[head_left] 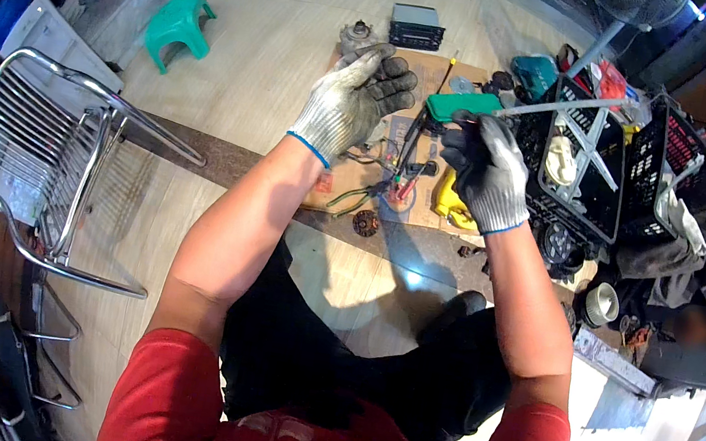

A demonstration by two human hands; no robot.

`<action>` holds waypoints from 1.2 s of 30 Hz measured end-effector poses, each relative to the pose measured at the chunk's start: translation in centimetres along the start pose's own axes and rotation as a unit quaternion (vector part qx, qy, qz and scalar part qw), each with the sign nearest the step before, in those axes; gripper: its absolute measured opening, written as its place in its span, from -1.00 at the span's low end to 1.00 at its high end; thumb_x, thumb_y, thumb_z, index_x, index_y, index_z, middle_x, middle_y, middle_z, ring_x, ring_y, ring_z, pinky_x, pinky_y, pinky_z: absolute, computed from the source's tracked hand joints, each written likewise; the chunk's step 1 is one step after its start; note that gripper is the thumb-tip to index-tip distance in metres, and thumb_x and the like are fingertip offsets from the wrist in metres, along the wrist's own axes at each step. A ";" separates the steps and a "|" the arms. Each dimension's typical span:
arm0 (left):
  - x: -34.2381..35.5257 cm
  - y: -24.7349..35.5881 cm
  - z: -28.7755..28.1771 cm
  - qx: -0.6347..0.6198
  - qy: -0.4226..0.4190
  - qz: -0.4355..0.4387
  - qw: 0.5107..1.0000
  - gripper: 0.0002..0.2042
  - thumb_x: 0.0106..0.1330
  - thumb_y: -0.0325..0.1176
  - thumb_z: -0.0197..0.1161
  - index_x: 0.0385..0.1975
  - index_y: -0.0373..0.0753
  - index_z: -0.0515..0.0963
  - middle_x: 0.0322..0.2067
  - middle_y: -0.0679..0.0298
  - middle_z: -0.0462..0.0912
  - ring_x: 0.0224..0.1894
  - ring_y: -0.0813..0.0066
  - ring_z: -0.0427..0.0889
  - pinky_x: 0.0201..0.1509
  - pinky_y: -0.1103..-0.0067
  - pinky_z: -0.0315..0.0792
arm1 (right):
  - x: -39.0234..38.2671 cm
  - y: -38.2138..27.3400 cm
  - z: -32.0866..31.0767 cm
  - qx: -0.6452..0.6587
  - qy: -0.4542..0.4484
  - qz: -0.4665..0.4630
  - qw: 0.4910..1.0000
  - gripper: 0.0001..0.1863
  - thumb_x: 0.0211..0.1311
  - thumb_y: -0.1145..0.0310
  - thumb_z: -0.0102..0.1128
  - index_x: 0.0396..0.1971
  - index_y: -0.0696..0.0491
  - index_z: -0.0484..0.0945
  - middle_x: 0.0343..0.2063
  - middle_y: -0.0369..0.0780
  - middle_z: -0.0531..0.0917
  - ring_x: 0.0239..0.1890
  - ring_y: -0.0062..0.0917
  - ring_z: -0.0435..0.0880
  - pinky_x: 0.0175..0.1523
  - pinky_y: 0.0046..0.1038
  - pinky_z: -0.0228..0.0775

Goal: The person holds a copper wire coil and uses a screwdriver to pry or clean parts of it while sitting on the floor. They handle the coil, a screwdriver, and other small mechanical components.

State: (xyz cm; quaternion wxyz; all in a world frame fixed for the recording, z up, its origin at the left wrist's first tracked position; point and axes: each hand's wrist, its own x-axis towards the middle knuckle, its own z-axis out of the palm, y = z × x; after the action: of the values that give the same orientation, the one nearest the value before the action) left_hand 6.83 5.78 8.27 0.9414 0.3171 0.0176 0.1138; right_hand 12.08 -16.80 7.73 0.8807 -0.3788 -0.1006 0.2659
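Observation:
My left hand (358,95), in a grey-coated white glove, is raised over the left part of a cardboard sheet (328,201), fingers bent but apart. My right hand (488,168), gloved alike, is closed near a green case (456,104); what its fingertips hold, if anything, I cannot make out. Below and between them lie dark cables, green-handled pliers (356,200), red-handled tools (406,187) and a long dark tool. A yellow object (451,202) is partly behind my right hand. A small round part (367,223) sits at the sheet's front edge.
Behind the sheet sit a car stereo unit (416,28) and a metal part (356,33). Right are black crates (663,207) with mixed parts and a fan stand (596,51). Left are a green stool (179,33) and a chrome chair (46,160).

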 end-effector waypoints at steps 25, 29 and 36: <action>-1.4 4.3 -2.8 0.120 0.107 -0.032 0.986 -0.31 0.44 0.25 -0.12 0.24 -0.28 0.35 0.15 -0.03 0.51 0.11 0.04 0.55 0.16 0.14 0.46 | -1.6 -13.7 -12.0 -0.011 0.151 -0.206 0.967 -0.75 0.45 0.26 -0.04 -0.24 0.10 0.57 -0.31 -0.22 0.65 -0.34 -0.43 0.58 -0.22 -0.41 0.47; -0.7 4.0 -3.4 0.161 0.152 -0.043 0.974 -0.30 0.45 0.29 -0.25 0.18 -0.27 0.38 0.13 -0.03 0.52 0.06 0.05 0.59 0.14 0.14 0.47 | -3.8 -21.3 -23.6 0.062 0.022 -0.216 0.974 -0.73 0.44 0.27 -0.02 -0.13 0.09 0.61 -0.22 -0.16 0.70 -0.17 -0.36 0.64 0.04 -0.32 0.48; -0.9 2.3 -3.3 0.155 0.114 -0.068 0.979 -0.29 0.45 0.27 -0.22 0.27 -0.28 0.31 0.13 0.01 0.52 0.06 0.05 0.58 0.12 0.18 0.51 | -11.5 -26.3 -21.4 -0.900 0.412 0.019 0.140 -0.45 0.38 0.20 -0.11 0.33 0.04 0.31 0.31 -0.19 0.40 0.37 -0.27 0.29 0.38 -0.26 0.17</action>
State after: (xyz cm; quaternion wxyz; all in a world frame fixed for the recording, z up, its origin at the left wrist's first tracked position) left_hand 5.18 9.27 6.98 0.8782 0.4423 0.1635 0.0802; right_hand 20.85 -51.25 12.13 -0.1811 -0.9573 0.1167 -0.1926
